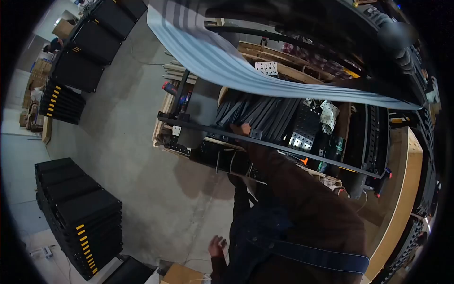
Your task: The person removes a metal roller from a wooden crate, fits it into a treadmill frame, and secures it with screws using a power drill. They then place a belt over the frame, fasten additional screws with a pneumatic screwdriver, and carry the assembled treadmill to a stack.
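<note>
My right hand (242, 129) is stretched forward by a dark metal frame bar (293, 150). Its fingers look bent and closed at the near end of a pile of long black strips (265, 113); their tips and whatever they grip are hidden. Down at my side hangs my left hand (217, 246), empty, with loosely bent fingers apart. Right of the strips lie perforated metal plates (305, 125) and a rolled perforated piece (328, 117). A small block (256, 134) sits on the bar close to my right hand.
Striped pale fabric (227, 64) hangs across the upper view. Stacks of black panels with yellow tabs (78, 199) stand at left. A drill-like tool (169, 88) lies at the frame's left corner. A wooden beam (395, 184) runs along the right; a cardboard box (182, 274) sits below.
</note>
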A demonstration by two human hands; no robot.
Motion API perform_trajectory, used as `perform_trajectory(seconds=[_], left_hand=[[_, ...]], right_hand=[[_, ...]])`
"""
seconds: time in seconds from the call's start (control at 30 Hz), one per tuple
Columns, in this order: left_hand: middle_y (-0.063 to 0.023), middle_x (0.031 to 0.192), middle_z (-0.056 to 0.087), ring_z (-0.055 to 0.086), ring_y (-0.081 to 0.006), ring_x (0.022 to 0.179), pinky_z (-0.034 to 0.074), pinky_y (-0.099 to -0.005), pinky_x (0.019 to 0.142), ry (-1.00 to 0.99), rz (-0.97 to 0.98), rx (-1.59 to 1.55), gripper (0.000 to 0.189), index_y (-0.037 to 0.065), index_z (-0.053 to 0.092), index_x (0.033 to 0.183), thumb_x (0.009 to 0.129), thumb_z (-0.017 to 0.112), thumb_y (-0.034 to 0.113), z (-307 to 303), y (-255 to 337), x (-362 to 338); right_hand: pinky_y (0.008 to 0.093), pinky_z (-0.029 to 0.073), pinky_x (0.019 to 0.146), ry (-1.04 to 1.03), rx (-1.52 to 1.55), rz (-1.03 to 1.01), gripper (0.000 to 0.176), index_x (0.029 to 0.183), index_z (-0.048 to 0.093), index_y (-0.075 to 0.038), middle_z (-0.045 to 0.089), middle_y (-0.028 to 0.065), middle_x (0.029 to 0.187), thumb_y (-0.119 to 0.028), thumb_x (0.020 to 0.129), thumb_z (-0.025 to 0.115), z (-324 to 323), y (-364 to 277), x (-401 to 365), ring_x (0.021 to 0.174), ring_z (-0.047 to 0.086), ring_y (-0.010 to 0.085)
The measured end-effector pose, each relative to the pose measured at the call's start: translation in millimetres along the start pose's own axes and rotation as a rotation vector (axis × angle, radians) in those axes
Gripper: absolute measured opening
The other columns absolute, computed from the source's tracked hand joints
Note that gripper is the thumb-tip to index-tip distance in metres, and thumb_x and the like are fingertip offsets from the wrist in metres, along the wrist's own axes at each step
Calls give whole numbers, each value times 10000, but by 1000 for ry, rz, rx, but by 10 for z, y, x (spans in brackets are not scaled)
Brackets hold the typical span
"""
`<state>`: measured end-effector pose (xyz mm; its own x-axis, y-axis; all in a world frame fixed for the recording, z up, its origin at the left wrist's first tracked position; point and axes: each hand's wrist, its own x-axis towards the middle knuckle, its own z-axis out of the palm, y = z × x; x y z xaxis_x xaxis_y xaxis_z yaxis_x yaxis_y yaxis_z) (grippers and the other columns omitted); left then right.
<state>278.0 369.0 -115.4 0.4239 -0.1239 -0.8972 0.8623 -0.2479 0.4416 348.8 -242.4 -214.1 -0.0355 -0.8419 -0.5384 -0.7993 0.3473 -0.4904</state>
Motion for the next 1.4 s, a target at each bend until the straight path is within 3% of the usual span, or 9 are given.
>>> perform_trajectory(seconds=[0.07,0.23,0.57,0.7,0.73,0.8,1.13,1.2,1.4], left_hand=[[-133,974,673,680,-334,847,559,-456,621,-135,192,68,317,-23,629,1142,924,694,198,-908,-863,109],[-124,952,669,678,-330,830,558,-446,625,8,-135,281,288,2,628,1141,938,673,201,-838,-937,-476],[-107,909,661,673,-320,797,556,-426,632,-125,-251,162,233,51,626,1140,966,631,206,-1122,479,313],[-100,892,658,672,-316,783,555,-418,635,-33,-79,27,213,71,626,1140,977,615,208,-1113,1429,854],[-124,1026,665,684,-305,884,570,-399,691,20,-5,116,333,51,586,1242,970,628,238,-911,1683,794],[-151,1138,678,702,-300,959,590,-383,742,59,104,223,454,26,555,1330,955,658,259,-526,2110,738],[-144,1123,683,697,-242,959,578,-356,787,-385,209,494,438,-11,560,1327,981,652,243,1392,2047,742],[-146,1159,679,695,-240,989,571,-354,795,-575,290,519,464,-9,549,1332,991,647,290,2178,2133,734],[-80,1132,685,687,-206,971,568,-350,780,-628,259,537,377,40,625,1205,980,668,340,4015,1975,1291]], right_hand=[[376,518,452,123,-42,177,512,840,710,-22,658,98,636,-532,823,752,795,179,548,582,693,240],[374,552,500,-70,282,-109,398,874,683,-4,670,112,690,-398,841,730,186,338,161,622,697,251],[300,627,585,-475,860,110,129,982,622,22,699,149,813,-51,877,643,-834,929,-761,702,716,230],[386,639,614,-709,1463,253,272,1016,653,-45,710,130,855,-307,966,598,-649,1272,-290,742,730,274],[403,635,607,-875,1485,205,320,1036,665,-71,713,129,868,-372,983,568,-647,1300,-173,758,733,282],[413,603,716,-293,545,72,484,1091,682,-70,733,150,934,-518,960,553,-351,1173,-110,846,732,296],[379,582,814,-212,91,-260,529,1185,694,-101,735,135,1101,-537,886,689,-524,821,-376,969,707,321],[359,613,747,-337,904,139,212,1097,679,-69,712,124,1016,-238,976,633,-674,726,-622,854,702,226],[394,602,831,-596,1157,139,163,1073,638,-41,696,90,1006,-173,998,580,-1000,710,-1066,903,689,220]])
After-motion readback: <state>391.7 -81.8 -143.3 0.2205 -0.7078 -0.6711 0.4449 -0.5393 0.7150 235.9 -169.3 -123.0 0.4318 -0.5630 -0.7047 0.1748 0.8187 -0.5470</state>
